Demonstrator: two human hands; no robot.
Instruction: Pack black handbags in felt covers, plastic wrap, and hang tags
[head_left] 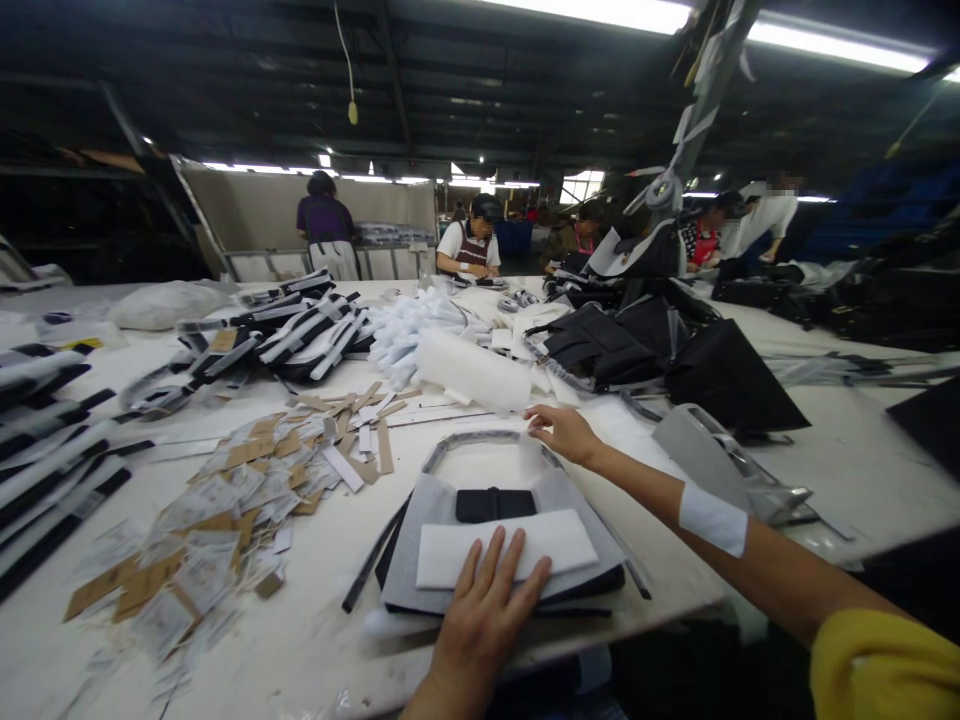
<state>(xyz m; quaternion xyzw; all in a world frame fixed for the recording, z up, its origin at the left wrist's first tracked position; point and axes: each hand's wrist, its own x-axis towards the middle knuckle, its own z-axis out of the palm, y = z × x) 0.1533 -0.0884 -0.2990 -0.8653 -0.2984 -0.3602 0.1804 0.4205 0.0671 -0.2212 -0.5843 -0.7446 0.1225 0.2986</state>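
A grey handbag [420,560] lies flat on the white table [315,620] in front of me, its handle [469,440] arching away from me. A white foam sheet [555,540] lies across the bag below a black clasp [491,503]. My left hand [487,600] rests flat on the foam sheet with fingers spread, holding nothing. My right hand [562,432] reaches to the far right end of the handle, fingers curled and pinching at it. A white band [712,520] wraps my right forearm.
Brown and white paper tags [225,500] are scattered to the left. Black-and-white straps [307,330] and white foam pieces [465,365] lie further back. Black bags [675,350] are piled at the right. Other people [472,245] work at the table's far end.
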